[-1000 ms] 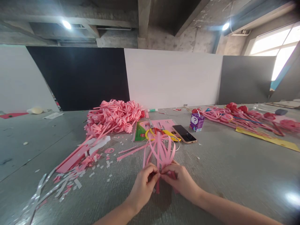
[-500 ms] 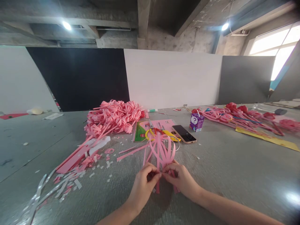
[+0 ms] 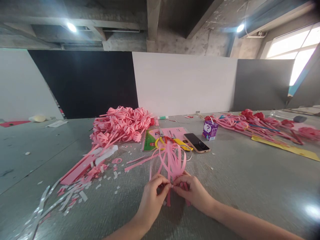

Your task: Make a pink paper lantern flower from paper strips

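Note:
Pink paper strips [image 3: 172,160] fan out in loops in front of me, their ends hanging down between and behind my fingers. My left hand [image 3: 156,193] pinches thumb to forefinger at the lower part of the strips. Close against it, my right hand [image 3: 191,190] pinches the gathered strips, its fingertips nearly meeting those of the left. A tiny pale bit shows between the two pinches, too small to make out. Just beyond the loops lie yellow-handled scissors [image 3: 182,144] on a pink and green packet [image 3: 150,139].
A heap of pink paper flowers [image 3: 122,126] lies at the back left, with paper scraps [image 3: 82,195] nearer. A phone [image 3: 196,142] and a purple drink box [image 3: 210,130] stand right of centre. Pink stems and red flowers [image 3: 258,116] lie far right by a yellow strip [image 3: 287,147].
The looped strips have shifted slightly, and one loose strip at the left has swung outward. Both hands have stayed nearly in place, still pinching.

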`<move>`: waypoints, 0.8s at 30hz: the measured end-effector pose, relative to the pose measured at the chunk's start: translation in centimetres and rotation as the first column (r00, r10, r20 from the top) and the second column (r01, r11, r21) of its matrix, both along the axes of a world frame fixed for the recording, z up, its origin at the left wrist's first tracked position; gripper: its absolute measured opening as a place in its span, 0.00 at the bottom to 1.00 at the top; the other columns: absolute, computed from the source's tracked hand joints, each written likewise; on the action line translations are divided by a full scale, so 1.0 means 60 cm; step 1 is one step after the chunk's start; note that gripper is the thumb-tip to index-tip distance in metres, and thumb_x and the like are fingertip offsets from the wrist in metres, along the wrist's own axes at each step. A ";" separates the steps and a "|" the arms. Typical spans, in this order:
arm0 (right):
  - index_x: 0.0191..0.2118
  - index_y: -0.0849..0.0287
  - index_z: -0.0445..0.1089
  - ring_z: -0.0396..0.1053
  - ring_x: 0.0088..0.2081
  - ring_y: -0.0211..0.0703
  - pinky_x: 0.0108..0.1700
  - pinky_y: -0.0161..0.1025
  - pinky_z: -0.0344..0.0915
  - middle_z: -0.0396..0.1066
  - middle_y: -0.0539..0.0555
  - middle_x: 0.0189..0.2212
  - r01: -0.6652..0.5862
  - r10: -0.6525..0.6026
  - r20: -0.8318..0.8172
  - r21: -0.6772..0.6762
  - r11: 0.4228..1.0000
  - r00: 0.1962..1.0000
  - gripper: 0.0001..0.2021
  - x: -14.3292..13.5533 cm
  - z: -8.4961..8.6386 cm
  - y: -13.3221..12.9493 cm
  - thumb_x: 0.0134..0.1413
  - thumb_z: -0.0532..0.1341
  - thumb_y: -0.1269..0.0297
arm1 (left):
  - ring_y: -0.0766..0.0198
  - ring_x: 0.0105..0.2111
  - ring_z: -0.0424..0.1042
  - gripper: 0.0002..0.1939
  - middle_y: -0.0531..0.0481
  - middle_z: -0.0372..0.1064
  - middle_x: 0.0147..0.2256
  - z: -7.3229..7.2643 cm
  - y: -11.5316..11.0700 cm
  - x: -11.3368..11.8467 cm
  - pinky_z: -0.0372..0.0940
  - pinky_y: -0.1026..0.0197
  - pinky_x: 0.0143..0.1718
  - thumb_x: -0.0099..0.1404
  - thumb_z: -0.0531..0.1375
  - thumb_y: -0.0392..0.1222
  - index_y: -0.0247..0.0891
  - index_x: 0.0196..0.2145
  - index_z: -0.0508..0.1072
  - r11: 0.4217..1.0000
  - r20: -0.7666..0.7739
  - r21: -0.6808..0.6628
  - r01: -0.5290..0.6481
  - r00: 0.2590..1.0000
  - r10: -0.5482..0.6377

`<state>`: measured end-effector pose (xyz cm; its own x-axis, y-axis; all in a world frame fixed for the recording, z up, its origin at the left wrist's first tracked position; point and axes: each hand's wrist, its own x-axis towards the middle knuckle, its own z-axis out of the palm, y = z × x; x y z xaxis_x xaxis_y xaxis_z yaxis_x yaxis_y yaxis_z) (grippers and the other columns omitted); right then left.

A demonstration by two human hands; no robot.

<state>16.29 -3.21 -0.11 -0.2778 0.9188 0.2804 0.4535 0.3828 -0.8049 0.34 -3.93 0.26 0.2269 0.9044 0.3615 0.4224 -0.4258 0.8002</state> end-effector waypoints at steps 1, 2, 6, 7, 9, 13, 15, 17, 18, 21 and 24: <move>0.24 0.58 0.70 0.64 0.26 0.35 0.26 0.30 0.62 0.64 0.50 0.25 0.005 -0.005 -0.003 -0.002 1.000 1.000 0.05 0.000 -0.001 0.001 0.45 0.58 0.70 | 0.66 0.28 0.64 0.06 0.53 0.62 0.26 0.000 -0.002 0.000 0.59 0.66 0.30 0.57 0.53 0.35 0.37 0.25 0.67 0.999 0.004 0.036 -0.027 1.000 0.027; 0.25 0.58 0.70 0.64 0.26 0.35 0.26 0.30 0.62 0.64 0.50 0.25 0.013 -0.013 -0.007 -0.006 1.000 1.000 0.05 0.000 -0.003 0.001 0.45 0.58 0.71 | 0.66 0.28 0.64 0.05 0.52 0.62 0.26 0.001 -0.004 -0.001 0.59 0.66 0.30 0.57 0.54 0.34 0.37 0.24 0.67 0.996 0.009 0.071 -0.050 0.999 0.049; 0.26 0.59 0.70 0.64 0.26 0.35 0.25 0.29 0.62 0.65 0.50 0.26 0.041 -0.042 -0.026 -0.025 0.999 0.999 0.05 0.000 -0.007 0.003 0.44 0.58 0.72 | 0.66 0.29 0.65 0.05 0.51 0.63 0.27 0.002 -0.009 -0.002 0.60 0.65 0.32 0.56 0.55 0.34 0.37 0.25 0.69 0.990 -0.017 0.135 -0.028 0.999 0.030; 0.26 0.59 0.70 0.64 0.26 0.35 0.25 0.30 0.62 0.65 0.50 0.26 0.040 -0.041 -0.029 -0.026 0.999 0.999 0.05 0.000 -0.007 0.002 0.44 0.58 0.72 | 0.65 0.30 0.66 0.06 0.51 0.64 0.28 0.003 -0.009 -0.002 0.60 0.65 0.33 0.57 0.54 0.34 0.37 0.25 0.70 0.991 -0.030 0.131 -0.015 0.999 0.019; 0.25 0.58 0.70 0.65 0.28 0.36 0.27 0.30 0.62 0.65 0.50 0.26 0.030 -0.030 -0.031 -0.017 0.999 0.999 0.04 0.000 -0.006 0.002 0.45 0.58 0.70 | 0.65 0.30 0.66 0.07 0.50 0.65 0.28 0.002 -0.008 -0.001 0.61 0.65 0.33 0.57 0.54 0.34 0.38 0.27 0.72 0.993 -0.053 0.114 -0.002 0.999 0.009; 0.25 0.57 0.70 0.66 0.33 0.39 0.32 0.33 0.64 0.66 0.51 0.28 0.002 -0.002 -0.020 0.007 1.000 1.000 0.05 0.000 -0.003 -0.001 0.47 0.57 0.69 | 0.65 0.28 0.67 0.08 0.50 0.66 0.28 0.001 -0.005 0.000 0.61 0.65 0.31 0.58 0.53 0.35 0.38 0.27 0.73 0.998 -0.072 0.067 0.011 0.997 -0.007; 0.26 0.57 0.70 0.65 0.34 0.40 0.34 0.34 0.64 0.66 0.51 0.29 -0.010 0.011 -0.019 0.021 1.000 1.000 0.05 0.000 -0.001 -0.002 0.48 0.57 0.70 | 0.65 0.28 0.67 0.09 0.50 0.66 0.28 0.001 -0.005 0.000 0.61 0.65 0.31 0.58 0.53 0.35 0.38 0.27 0.73 0.999 -0.065 0.040 0.016 0.998 -0.014; 0.25 0.57 0.70 0.65 0.35 0.39 0.36 0.35 0.63 0.66 0.51 0.29 -0.026 0.026 -0.019 0.046 0.999 0.999 0.06 0.000 -0.001 -0.002 0.47 0.57 0.71 | 0.65 0.28 0.67 0.09 0.51 0.66 0.27 0.003 -0.004 0.000 0.61 0.66 0.31 0.58 0.54 0.36 0.38 0.26 0.73 1.000 -0.055 0.016 0.019 0.998 -0.018; 0.25 0.57 0.70 0.64 0.35 0.39 0.37 0.35 0.63 0.66 0.51 0.29 -0.036 0.038 -0.018 0.061 0.997 0.999 0.06 0.000 -0.001 -0.002 0.47 0.57 0.72 | 0.65 0.28 0.67 0.09 0.51 0.66 0.27 0.003 -0.004 0.000 0.60 0.66 0.30 0.57 0.54 0.36 0.38 0.25 0.73 1.000 -0.052 0.006 0.017 0.998 -0.017; 0.25 0.58 0.70 0.63 0.35 0.38 0.38 0.34 0.61 0.66 0.50 0.28 -0.079 0.079 0.004 0.092 0.993 0.997 0.07 -0.001 0.000 -0.002 0.48 0.57 0.74 | 0.66 0.27 0.67 0.07 0.52 0.65 0.26 0.005 -0.002 0.001 0.60 0.66 0.30 0.55 0.56 0.36 0.37 0.24 0.73 1.000 -0.043 -0.018 0.003 0.999 -0.004; 0.26 0.58 0.70 0.62 0.36 0.39 0.37 0.34 0.60 0.66 0.50 0.25 -0.102 0.098 0.041 0.101 0.990 0.994 0.07 -0.001 -0.001 -0.001 0.49 0.57 0.74 | 0.66 0.27 0.67 0.06 0.52 0.65 0.25 0.005 -0.001 0.002 0.60 0.67 0.29 0.55 0.57 0.35 0.37 0.23 0.73 0.999 -0.028 -0.046 0.004 1.000 -0.005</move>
